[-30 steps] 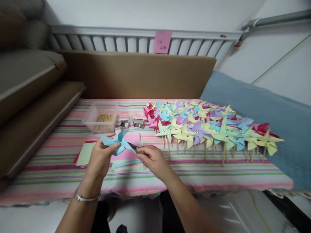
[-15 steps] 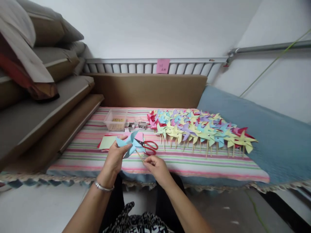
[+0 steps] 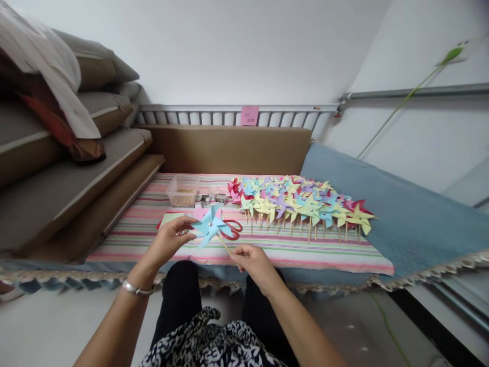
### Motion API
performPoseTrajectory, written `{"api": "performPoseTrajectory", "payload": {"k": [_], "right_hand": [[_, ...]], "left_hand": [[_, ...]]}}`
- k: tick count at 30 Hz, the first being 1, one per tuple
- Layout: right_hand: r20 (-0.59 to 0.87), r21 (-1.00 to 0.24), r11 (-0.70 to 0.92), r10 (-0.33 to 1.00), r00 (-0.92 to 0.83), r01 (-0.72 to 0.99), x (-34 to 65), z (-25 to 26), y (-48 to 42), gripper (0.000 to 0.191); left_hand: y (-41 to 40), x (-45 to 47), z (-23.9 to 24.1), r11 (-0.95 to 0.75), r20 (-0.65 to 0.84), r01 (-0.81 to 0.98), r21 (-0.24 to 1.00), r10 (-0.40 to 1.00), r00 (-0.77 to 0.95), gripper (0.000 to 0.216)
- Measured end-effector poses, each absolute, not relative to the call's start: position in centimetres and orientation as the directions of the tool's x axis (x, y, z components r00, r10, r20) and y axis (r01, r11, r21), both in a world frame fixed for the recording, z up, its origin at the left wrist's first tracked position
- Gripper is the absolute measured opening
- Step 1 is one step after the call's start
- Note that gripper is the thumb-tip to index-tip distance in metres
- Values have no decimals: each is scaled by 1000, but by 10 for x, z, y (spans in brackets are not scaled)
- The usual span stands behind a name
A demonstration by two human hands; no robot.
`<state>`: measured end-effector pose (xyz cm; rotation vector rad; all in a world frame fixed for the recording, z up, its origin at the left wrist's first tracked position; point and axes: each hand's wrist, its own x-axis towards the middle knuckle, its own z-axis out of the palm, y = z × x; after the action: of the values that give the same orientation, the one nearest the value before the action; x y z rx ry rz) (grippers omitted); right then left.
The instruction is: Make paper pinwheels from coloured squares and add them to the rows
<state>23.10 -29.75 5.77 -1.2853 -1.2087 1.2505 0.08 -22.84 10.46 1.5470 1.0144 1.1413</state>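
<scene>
Light-blue paper pinwheel (image 3: 210,225) is above the striped cloth (image 3: 290,253), left of the red-handled scissors (image 3: 232,230). Right hand (image 3: 252,262): fingers pinch its thin wooden stick (image 3: 225,245) near the end. Left hand (image 3: 172,239): fingers apart at left blade, contact unclear. Probably light, easily creased; best held by stick.

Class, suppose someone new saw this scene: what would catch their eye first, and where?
Probably the crowd of colourful paper pinwheels, massed on the right part of the striped cloth. Next, the light-blue pinwheel near the middle front, its stick in the right hand's grip, with red scissors handles showing to its right. The pink note on the white slatted panel behind stands out too.
</scene>
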Motion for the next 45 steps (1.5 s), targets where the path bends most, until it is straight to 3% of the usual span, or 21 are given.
{"api": "performPoseTrajectory", "payload": {"k": [4, 8, 15, 29, 45], "right_hand": [[-94, -995, -92, 993, -71, 40, 227, 69, -309, 20], [-83, -995, -76, 991, -104, 69, 224, 74, -319, 19], [-67, -995, -59, 993, -99, 76, 226, 79, -328, 17], [-38, -997, -34, 998, -51, 72, 229, 88, -340, 12], [-22, -993, -21, 1000, -12, 117, 218, 86, -326, 8]], "left_hand": [[-238, -2, 112, -263, 215, 194, 945, 948, 236, 20], [-245, -3, 117, -271, 219, 188, 944, 941, 257, 12], [-254, 2, 122, -160, 131, 83, 984, 950, 284, 21], [-261, 11, 131, -200, 151, 89, 976, 908, 391, 16], [-265, 5, 133, -190, 156, 94, 977, 945, 288, 13]]}}
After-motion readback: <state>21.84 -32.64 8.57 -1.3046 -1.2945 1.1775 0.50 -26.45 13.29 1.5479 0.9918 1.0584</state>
